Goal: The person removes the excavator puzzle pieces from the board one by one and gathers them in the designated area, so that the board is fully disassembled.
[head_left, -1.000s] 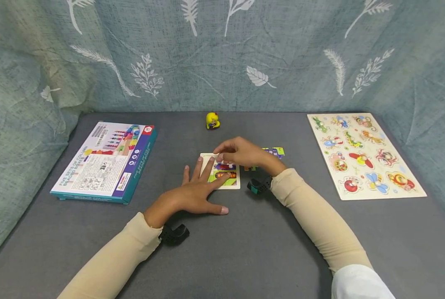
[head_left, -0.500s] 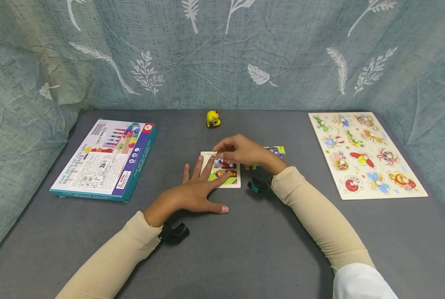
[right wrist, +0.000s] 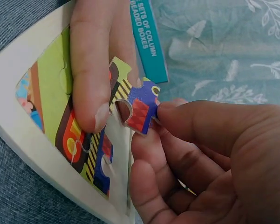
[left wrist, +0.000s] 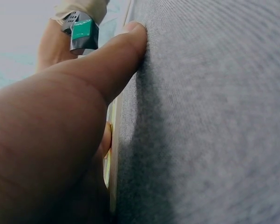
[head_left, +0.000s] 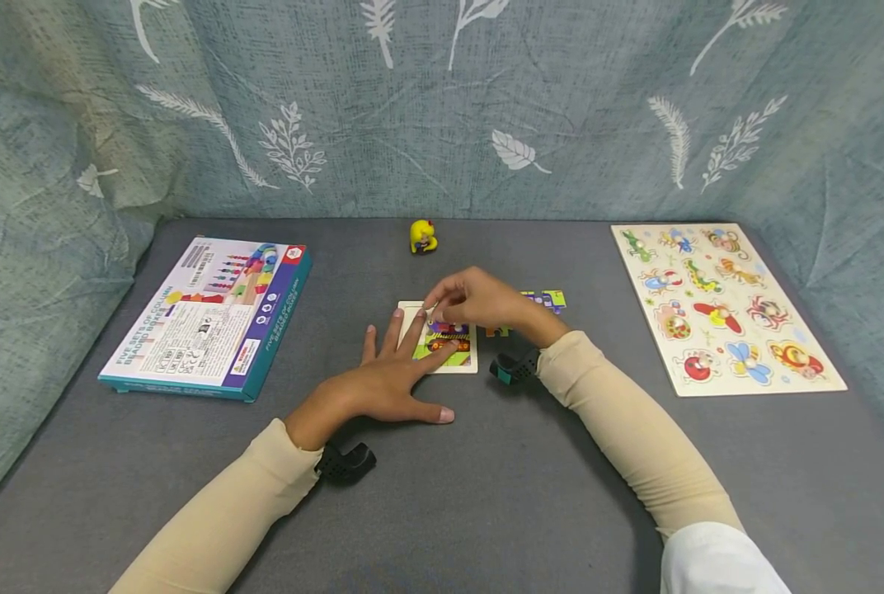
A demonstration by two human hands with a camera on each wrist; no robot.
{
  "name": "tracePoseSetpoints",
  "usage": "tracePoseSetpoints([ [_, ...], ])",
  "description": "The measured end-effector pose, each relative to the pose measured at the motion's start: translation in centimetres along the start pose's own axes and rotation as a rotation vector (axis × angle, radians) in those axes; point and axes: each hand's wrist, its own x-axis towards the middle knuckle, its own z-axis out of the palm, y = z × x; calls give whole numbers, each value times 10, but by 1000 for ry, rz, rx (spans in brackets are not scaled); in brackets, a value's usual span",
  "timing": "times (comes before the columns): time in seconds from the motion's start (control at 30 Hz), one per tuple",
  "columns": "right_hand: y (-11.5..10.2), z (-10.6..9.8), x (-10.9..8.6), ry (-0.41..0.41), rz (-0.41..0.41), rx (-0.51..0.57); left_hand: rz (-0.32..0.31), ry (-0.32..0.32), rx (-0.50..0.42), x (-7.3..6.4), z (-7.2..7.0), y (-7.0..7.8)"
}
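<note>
A small jigsaw puzzle in a cream frame board (head_left: 473, 367) lies mid-table. My left hand (head_left: 386, 386) rests over its left side with fingers spread, fingertips on the picture. My right hand (head_left: 479, 299) is above the board's far edge. In the right wrist view its thumb and fingers pinch a purple, red and yellow puzzle piece (right wrist: 145, 108), tilted up from the tray. Fitted pieces (right wrist: 53, 88) fill part of the tray, and a bare strip (right wrist: 119, 158) shows below the held piece. Left fingers (right wrist: 89, 60) lie on the fitted pieces, touching or close beside the held one.
Loose puzzle pieces (head_left: 553, 299) lie right of the board, partly hidden by the right hand. A bead-toy box (head_left: 204, 330) is at left, an insect-picture board (head_left: 731, 309) at right. A yellow toy figure (head_left: 423, 237) stands at the back before the curtain (head_left: 442, 124).
The right thumb and fingertips shift slightly at the board's far edge, still pinching the piece. The left hand stays in place.
</note>
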Motion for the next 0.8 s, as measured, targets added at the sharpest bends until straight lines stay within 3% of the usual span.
tracePoseSetpoints([
  [0.2, -3, 0, 0, -52, -15, -65, 1, 5, 1, 0, 0, 0],
  [0.37, -4, 2, -1, -78, -43, -57, -6, -1, 4, -1, 1, 0],
  [0.8, -1, 0, -4, 16, -30, -72, 0, 3, -5, -1, 1, -1],
])
